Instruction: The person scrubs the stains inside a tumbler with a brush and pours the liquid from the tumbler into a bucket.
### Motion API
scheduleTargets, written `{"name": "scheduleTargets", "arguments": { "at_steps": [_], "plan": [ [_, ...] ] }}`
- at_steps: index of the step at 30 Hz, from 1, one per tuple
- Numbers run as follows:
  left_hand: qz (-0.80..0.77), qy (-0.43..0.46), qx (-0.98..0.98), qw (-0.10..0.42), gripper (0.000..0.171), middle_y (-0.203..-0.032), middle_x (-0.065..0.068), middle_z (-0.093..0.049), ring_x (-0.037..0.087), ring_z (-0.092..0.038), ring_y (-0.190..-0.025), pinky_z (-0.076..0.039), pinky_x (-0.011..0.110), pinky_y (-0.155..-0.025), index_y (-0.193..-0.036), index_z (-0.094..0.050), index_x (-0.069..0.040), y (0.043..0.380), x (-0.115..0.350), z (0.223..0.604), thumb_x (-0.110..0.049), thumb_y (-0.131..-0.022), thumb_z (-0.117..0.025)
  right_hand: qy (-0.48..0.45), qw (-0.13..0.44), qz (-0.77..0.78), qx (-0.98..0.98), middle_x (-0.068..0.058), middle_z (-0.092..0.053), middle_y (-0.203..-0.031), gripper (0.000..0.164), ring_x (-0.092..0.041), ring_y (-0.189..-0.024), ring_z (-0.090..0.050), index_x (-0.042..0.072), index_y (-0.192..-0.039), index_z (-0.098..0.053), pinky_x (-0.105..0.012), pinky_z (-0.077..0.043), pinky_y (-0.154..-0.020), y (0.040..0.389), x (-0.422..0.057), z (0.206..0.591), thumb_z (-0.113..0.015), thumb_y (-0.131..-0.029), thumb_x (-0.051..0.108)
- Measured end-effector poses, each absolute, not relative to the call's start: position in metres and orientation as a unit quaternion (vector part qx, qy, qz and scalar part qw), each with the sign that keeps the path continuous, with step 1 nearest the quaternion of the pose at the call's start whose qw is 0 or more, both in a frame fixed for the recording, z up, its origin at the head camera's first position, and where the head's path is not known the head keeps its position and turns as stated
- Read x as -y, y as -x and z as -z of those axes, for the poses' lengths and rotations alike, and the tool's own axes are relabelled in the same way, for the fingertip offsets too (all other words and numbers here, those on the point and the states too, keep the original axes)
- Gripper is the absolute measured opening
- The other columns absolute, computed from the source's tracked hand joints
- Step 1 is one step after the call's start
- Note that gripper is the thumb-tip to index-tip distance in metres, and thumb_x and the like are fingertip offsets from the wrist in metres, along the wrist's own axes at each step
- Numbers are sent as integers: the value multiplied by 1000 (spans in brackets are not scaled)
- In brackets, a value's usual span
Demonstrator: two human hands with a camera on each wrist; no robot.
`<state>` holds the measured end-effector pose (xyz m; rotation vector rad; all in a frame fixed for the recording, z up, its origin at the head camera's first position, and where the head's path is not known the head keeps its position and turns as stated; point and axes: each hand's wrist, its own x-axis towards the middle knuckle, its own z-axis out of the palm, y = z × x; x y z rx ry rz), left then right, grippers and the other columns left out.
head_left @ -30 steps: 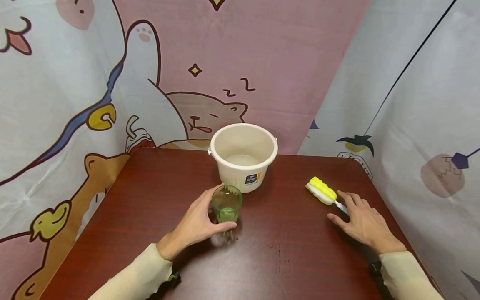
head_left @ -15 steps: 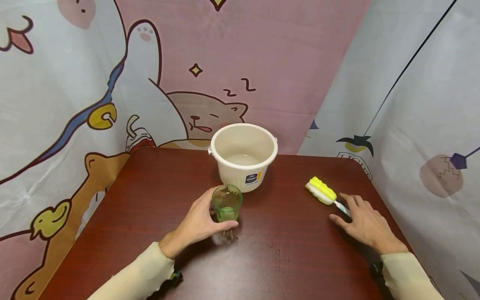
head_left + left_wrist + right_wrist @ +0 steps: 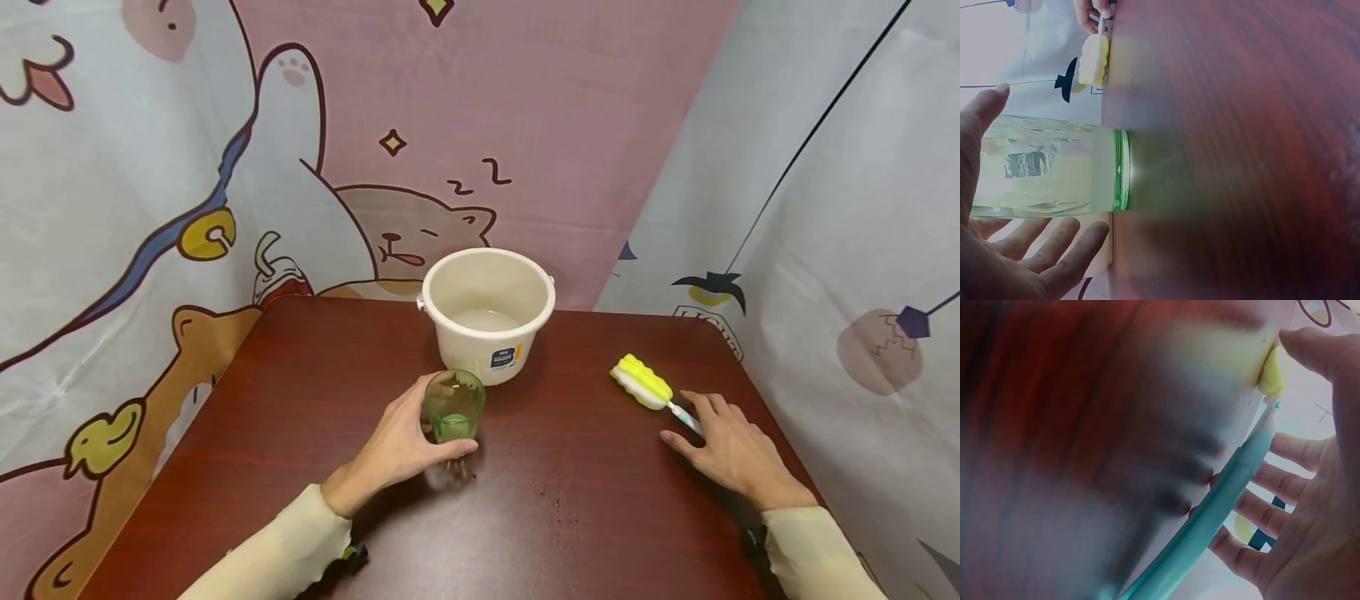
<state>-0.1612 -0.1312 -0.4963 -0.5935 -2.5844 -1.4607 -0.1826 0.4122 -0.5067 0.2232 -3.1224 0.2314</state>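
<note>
A green clear drinking glass (image 3: 454,408) stands upright on the table, its base on the wood in the left wrist view. My left hand (image 3: 397,450) is round its left side, fingers spread and thumb in front; a gap shows between thumb and glass (image 3: 1054,169). On the right lies a sponge cup brush (image 3: 642,382) with a yellow and white head. My right hand (image 3: 731,450) hovers at its handle, partly hiding it. Seen from the right wrist, the teal handle (image 3: 1210,506) passes in front of loosely extended fingers (image 3: 1279,481), with the thumb well apart from it.
Behind the glass stands a cream bucket (image 3: 487,333) with a dark label on its front. The dark red-brown table (image 3: 322,367) bears small wet spots near its middle. Printed cloth (image 3: 555,150) hangs along the table's back and sides.
My right hand has shifted slightly back and to the right along the brush handle. My left thumb has moved a touch to the right. Glass, brush and bucket stay in place.
</note>
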Motion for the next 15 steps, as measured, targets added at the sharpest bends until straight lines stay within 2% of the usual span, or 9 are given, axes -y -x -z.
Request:
{"name": "scheduleTargets", "arguments": {
  "at_steps": [5,15],
  "plan": [
    [492,193,848,50,101,-152,0,-73,22,-79,-130,-70,30,-93,-167,-56,-25,161,130,497,-48,-83,-108,-70,1,-74,995,-30,-58,-157,103,-48,-125,-63,8,-171,-45,-73,-60,-86,182,-414,507,-70,-104,82],
    [496,183,848,44,99,-150,2,-75,18,-83,-112,-69,29,-90,-166,-55,-29,160,128,498,-48,-84,-107,-66,-5,-73,995,-30,-57,-157,105,-49,-125,-63,7,-171,-44,-72,-60,-85,182,-413,506,-68,-104,84]
  ]
}}
